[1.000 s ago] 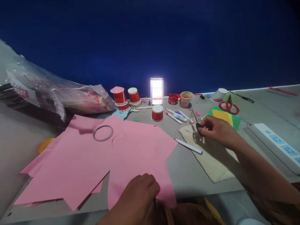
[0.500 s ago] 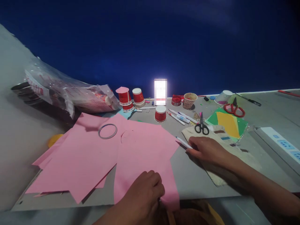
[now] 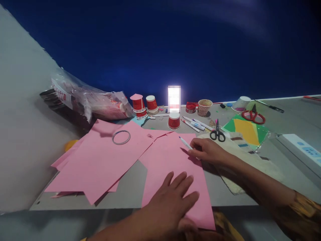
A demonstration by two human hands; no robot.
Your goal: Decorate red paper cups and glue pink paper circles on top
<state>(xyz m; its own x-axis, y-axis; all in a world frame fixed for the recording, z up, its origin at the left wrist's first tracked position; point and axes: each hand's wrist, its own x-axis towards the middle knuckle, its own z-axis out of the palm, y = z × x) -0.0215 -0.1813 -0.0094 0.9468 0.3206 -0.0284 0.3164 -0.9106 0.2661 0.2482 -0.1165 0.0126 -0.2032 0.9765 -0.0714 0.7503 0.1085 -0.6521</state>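
My left hand [image 3: 175, 201] lies with fingers spread on a pink paper sheet [image 3: 173, 157] at the table's front edge. In my right hand [image 3: 207, 149] is a white marker [image 3: 185, 143], its blue tip pointing up and left above the sheet's right side. More pink sheets [image 3: 82, 167] overlap on the left, with a grey ring [image 3: 121, 137] lying on them. Black-handled scissors [image 3: 217, 133] rest just beyond my right hand, on a cream cloth [image 3: 235, 167] that my right forearm partly covers.
Upturned red cups [image 3: 174, 121] stand at the back, near several markers [image 3: 197, 124] and a patterned cup [image 3: 205, 107]. Red-handled scissors [image 3: 253, 116] lie on green and yellow paper [image 3: 247, 132]. A power strip [image 3: 303, 149] is at right, a plastic bag [image 3: 100, 103] at left.
The pink sheet under my left hand has shifted right and turned. My left hand has gone from curled at its edge to spread flat; my right hand with the marker has come over the sheet.
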